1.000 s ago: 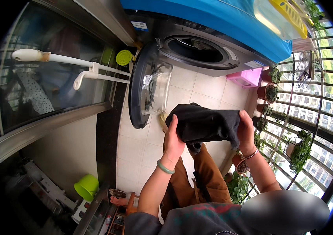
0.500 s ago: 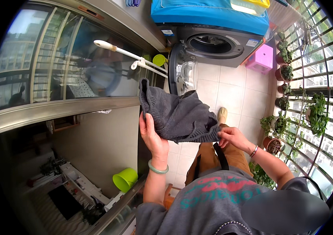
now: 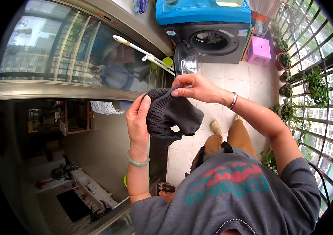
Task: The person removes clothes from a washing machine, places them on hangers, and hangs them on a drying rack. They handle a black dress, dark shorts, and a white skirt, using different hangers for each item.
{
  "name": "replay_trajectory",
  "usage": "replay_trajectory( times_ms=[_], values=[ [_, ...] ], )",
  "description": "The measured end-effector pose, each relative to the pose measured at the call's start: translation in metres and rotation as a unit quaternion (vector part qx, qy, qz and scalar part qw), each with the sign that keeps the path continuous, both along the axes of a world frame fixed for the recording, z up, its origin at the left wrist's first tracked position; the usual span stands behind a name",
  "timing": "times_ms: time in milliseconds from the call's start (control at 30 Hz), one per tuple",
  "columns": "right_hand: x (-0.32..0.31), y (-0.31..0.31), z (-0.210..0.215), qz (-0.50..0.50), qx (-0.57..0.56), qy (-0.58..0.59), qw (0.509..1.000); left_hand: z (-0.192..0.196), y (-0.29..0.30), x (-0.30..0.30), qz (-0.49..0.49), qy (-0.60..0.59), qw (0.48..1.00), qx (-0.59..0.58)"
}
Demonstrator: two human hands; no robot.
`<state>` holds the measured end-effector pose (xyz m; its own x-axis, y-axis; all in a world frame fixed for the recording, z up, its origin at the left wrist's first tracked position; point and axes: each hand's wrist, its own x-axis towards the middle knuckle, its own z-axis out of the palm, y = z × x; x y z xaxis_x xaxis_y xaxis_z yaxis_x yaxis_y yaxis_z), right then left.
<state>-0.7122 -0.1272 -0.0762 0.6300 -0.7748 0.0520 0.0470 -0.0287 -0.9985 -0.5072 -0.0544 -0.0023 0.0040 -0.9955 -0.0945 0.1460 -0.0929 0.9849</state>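
While my left hand [image 3: 138, 122] grips the dark knitted garment [image 3: 177, 110] near the frame's centre, my right hand [image 3: 202, 89] pinches its upper edge.

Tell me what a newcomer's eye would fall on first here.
Probably the dark grey ribbed cloth near the middle, held by the left hand at its left edge and the right hand at its top. Beyond it, a bright blue cover tops a washing machine with its round door open; a pink stool stands to its right.
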Motion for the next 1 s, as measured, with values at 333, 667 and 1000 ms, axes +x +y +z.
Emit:
replay_trajectory(
  times_ms=[333, 667, 1000],
  values=[
    [-0.042, 0.024, 0.108, -0.168, 0.182, -0.32, 0.914, -0.069, 0.021, -0.036, 0.182, -0.124, 0.968, -0.123],
    [-0.15, 0.089, 0.152, -0.208, 0.214, -0.488, 0.821, -0.194, 0.029, -0.2, -0.234, 0.478, 0.757, 0.378],
    [-0.257, 0.165, 0.016, -0.079, 0.227, 0.096, 0.966, -0.064, -0.029, -0.206, -0.227, 0.156, 0.959, 0.068]
  ],
)
